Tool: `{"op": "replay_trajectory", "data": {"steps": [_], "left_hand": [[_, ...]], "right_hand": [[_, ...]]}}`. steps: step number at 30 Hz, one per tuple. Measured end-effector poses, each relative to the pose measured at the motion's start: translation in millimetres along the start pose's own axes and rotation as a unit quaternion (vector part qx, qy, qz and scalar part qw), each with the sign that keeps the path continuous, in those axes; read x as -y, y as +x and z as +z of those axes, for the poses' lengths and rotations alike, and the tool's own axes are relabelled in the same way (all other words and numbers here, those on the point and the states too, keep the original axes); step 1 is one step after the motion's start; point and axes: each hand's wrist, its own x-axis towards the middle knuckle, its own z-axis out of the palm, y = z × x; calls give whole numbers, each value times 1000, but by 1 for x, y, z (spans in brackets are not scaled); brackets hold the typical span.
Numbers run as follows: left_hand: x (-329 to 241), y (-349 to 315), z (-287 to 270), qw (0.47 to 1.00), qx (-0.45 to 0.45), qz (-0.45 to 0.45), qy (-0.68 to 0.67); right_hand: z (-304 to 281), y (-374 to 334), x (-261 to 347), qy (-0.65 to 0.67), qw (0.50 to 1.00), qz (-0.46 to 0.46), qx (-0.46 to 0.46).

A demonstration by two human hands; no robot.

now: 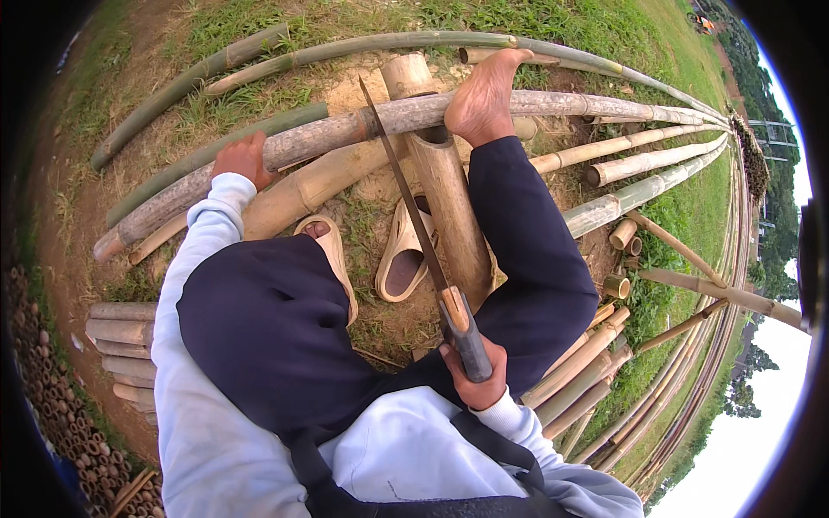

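Observation:
A long bamboo pole [315, 143] lies across a notched bamboo stand [449, 207]. My left hand [242, 161] wraps over the pole left of the stand. In my right hand [480, 375] is the dark handle of a handsaw [403, 185]; its long blade points away from me and crosses the pole near a dark ring, just left of the stand. Whether the teeth have bitten into the bamboo I cannot tell. My bare foot [485, 99] presses on the pole right of the blade.
Two tan clogs [404, 263] are on the ground, one worn, one off. Other bamboo poles [371, 41] stretch beyond and to the right. Cut lengths [128, 350] are stacked at left, with more cut pieces [580, 366] at right. Many short rings [73, 432] fill the lower left.

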Motion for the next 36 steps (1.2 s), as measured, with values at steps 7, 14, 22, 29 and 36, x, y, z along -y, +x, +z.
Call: {"op": "replay_trajectory", "data": {"steps": [7, 14, 22, 29, 36], "left_hand": [[-2, 11, -1, 1000, 10, 17, 11], [-1, -3, 6, 999, -30, 14, -4], [-13, 8, 0, 999, -8, 27, -18], [-1, 2, 8, 1000, -22, 15, -15], [-13, 6, 0, 999, -23, 17, -21]], "right_hand": [[54, 162, -12, -10, 999, -35, 10], [-16, -21, 4, -32, 997, 50, 49], [57, 172, -20, -15, 997, -75, -14], [-6, 3, -9, -20, 998, 37, 55], [42, 144, -14, -9, 998, -60, -16]]}}
